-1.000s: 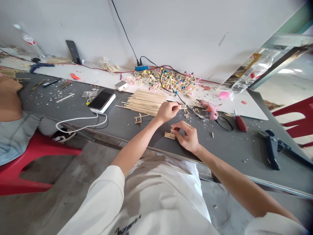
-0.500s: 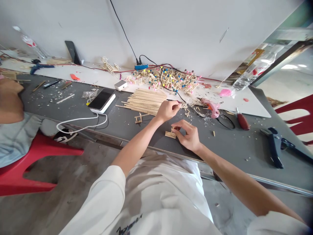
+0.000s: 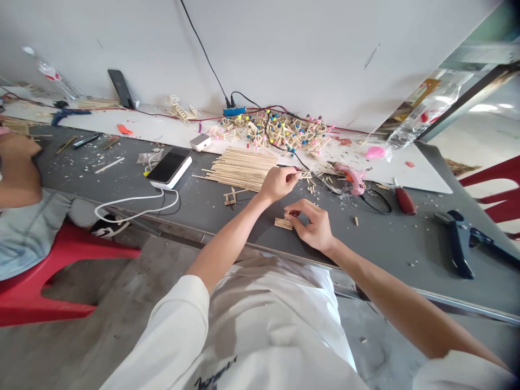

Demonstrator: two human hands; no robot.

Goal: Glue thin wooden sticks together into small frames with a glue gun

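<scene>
My left hand (image 3: 278, 183) is closed in a pinch on a thin wooden stick, just right of a bundle of long wooden sticks (image 3: 239, 167) on the grey table (image 3: 203, 203). My right hand (image 3: 311, 222) is curled, its fingertips pressing a small flat piece made of short sticks (image 3: 282, 222) near the table's front edge. A pink glue gun (image 3: 352, 180) lies a little beyond and right of both hands.
A heap of small stick figures with coloured beads (image 3: 280, 132) sits by the wall. A phone on a white block (image 3: 169, 167) with a white cable lies left. Blue-handled cutters (image 3: 457, 241) and a red tool (image 3: 401, 199) lie right. Another person on a red stool (image 3: 49, 271) is at far left.
Both hands stay almost where they were; only the view has shifted slightly.
</scene>
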